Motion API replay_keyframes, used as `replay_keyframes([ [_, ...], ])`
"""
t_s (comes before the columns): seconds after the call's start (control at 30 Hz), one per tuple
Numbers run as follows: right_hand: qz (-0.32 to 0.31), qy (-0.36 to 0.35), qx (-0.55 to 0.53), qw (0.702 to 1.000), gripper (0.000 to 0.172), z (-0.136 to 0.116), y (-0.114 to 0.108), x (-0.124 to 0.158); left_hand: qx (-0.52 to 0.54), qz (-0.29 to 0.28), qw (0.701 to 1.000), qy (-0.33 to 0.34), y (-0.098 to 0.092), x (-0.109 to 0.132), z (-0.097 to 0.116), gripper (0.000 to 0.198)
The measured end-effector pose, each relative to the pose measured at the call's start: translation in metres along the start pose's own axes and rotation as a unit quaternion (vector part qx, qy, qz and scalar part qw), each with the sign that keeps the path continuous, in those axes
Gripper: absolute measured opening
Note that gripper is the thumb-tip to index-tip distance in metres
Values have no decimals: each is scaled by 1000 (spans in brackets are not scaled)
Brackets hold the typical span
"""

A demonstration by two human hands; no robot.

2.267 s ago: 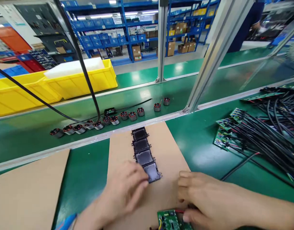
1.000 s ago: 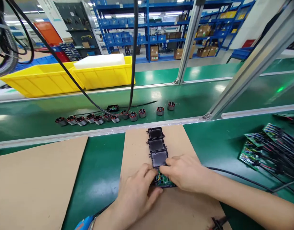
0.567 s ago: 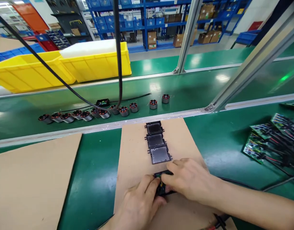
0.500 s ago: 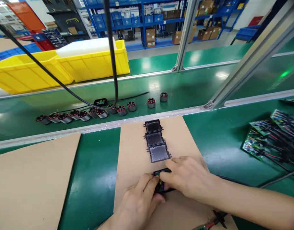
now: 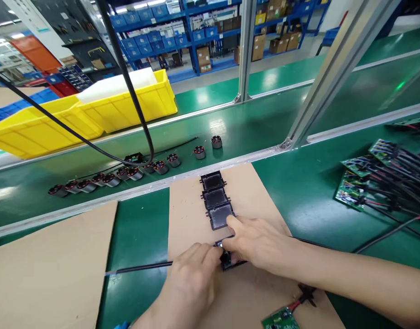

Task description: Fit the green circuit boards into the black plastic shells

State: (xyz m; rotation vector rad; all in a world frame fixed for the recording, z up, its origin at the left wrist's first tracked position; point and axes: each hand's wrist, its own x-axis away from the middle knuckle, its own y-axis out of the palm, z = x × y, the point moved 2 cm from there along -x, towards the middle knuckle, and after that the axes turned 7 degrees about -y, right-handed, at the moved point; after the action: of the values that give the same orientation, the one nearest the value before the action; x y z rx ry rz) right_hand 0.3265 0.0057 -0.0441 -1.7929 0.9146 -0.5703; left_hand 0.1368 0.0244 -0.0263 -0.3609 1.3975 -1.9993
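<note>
A small black plastic case (image 5: 227,262) with a circuit board inside lies on a cardboard sheet (image 5: 186,214), partly covered by my fingers. My left hand (image 5: 196,269) is closed at the case's left side, around a black cable (image 5: 144,266) that sticks out to the left. My right hand (image 5: 254,240) grips the case from the right, thumb and fingers bent over its edge. Just beyond, three empty black case halves (image 5: 215,198) lie in a row. Near the bottom edge is a loose green circuit board (image 5: 281,319) with red and black wires.
Several round motor stators (image 5: 110,179) stand along the bench behind the metal rail (image 5: 151,186). Circuit boards with cables (image 5: 354,187) are piled at right. Yellow bins (image 5: 128,107) stand at the back left, and a black cable (image 5: 128,73) hangs in front of them.
A length of black cable now shows to the left of my left hand. My fingers have shifted slightly on the case. The whole view has turned a little.
</note>
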Motion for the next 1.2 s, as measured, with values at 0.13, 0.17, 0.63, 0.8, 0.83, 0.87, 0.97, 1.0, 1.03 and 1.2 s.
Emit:
replay_keyframes([
  [0.13,11,-3,-16,1000,4,1,0,1,-70,85,991,72,12,7,2,24],
  [0.17,12,-6,-19,1000,4,1,0,1,-74,106,989,73,15,10,1,21],
  [0.63,34,-20,-19,999,15,2,3,-3,-160,108,979,72,34,45,-8,40],
  [0.8,52,-38,-33,997,16,1,-5,-9,-42,80,996,4,22,28,-5,25],
  [0.83,53,-32,-37,997,19,1,-7,-12,-29,78,997,-5,21,26,-6,23],
  [0.87,51,-26,-36,998,23,1,-8,-15,-22,74,997,-8,20,24,-6,23],
  [0.97,25,-28,-1,999,31,-1,-10,-30,-15,49,999,10,21,23,-9,29],
  [1.0,11,-36,15,999,30,-2,-10,-36,-12,41,999,18,22,22,-11,31],
  [1.03,-2,-47,30,998,26,-2,-10,-41,-5,35,999,25,22,22,-14,31],
  [1.2,-47,-96,75,991,16,-5,-11,-53,28,22,998,49,20,14,-27,32],
])
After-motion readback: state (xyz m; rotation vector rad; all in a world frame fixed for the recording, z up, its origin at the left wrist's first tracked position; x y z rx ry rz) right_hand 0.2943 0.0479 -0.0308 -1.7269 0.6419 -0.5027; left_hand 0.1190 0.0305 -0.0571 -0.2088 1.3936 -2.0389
